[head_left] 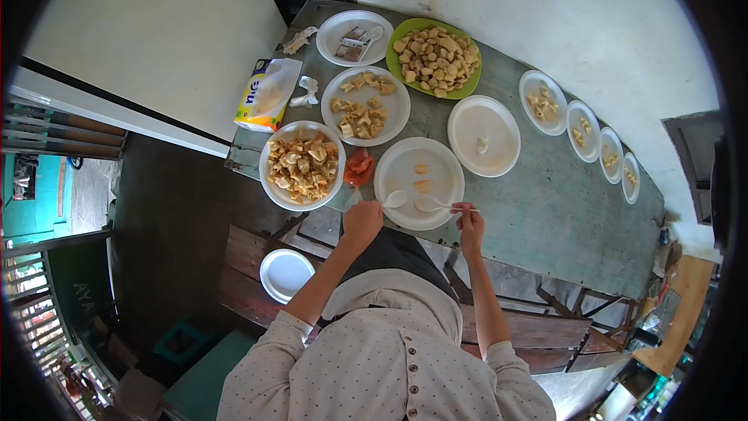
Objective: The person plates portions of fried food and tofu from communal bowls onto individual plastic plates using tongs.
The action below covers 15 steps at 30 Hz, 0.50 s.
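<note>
My left hand (363, 224) is closed around the handle of a white plastic spoon (396, 199), whose bowl is over the near left part of a white plate (393, 165). In my right hand (470, 228) is a slim white plastic fork (461, 209), pointing left over the same plate; its tip is too small to make out well. Three pale yellow-brown pieces lie on this plate: a far piece (421, 169), a middle piece (423, 186) and a near piece (425, 205) close to the fork tip. Left of the plate rests a red plastic bag (358, 168).
A white plate (274, 196) heaped with folded fried pieces stands left, another plate (365, 74) behind it. Farther back are a green plate (399, 29) of light-brown chunks and a tissue pack (267, 93). Right are a white plate (483, 121) and several small plates (532, 80). A bench (253, 269) stands below.
</note>
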Available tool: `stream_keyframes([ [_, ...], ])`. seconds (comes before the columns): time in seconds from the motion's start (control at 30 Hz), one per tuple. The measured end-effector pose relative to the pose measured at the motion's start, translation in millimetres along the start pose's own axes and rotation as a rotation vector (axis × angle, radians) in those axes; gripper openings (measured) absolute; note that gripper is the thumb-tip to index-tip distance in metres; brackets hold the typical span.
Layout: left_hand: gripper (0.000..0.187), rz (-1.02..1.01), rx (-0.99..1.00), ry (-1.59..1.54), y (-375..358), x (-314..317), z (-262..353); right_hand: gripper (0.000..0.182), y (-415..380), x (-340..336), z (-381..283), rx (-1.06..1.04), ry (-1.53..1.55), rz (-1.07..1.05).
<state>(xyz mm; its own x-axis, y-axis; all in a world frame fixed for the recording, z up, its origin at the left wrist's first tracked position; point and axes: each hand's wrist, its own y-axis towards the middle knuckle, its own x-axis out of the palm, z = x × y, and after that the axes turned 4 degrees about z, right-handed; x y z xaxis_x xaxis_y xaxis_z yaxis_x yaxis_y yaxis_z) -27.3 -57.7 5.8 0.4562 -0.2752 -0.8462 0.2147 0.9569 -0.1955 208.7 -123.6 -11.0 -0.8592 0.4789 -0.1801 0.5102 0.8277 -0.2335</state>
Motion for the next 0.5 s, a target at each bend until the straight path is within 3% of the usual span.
stream_keyframes([
  [0.1, 0.02, 0.003, -0.004, -0.006, 0.2, 1.0, -0.5, 0.032, 0.1, -2.4, 1.3, 0.001, -0.055, -0.028],
  [0.3, 0.021, 0.007, -0.003, -0.008, 0.6, 1.1, -1.5, 0.03, 9.7, -23.4, -9.0, -0.035, -0.126, 0.136],
  [0.5, 0.022, -0.018, -0.013, -0.007, 3.3, -2.6, 0.3, 0.032, 3.6, -9.7, -1.9, -0.036, -0.067, -0.039],
])
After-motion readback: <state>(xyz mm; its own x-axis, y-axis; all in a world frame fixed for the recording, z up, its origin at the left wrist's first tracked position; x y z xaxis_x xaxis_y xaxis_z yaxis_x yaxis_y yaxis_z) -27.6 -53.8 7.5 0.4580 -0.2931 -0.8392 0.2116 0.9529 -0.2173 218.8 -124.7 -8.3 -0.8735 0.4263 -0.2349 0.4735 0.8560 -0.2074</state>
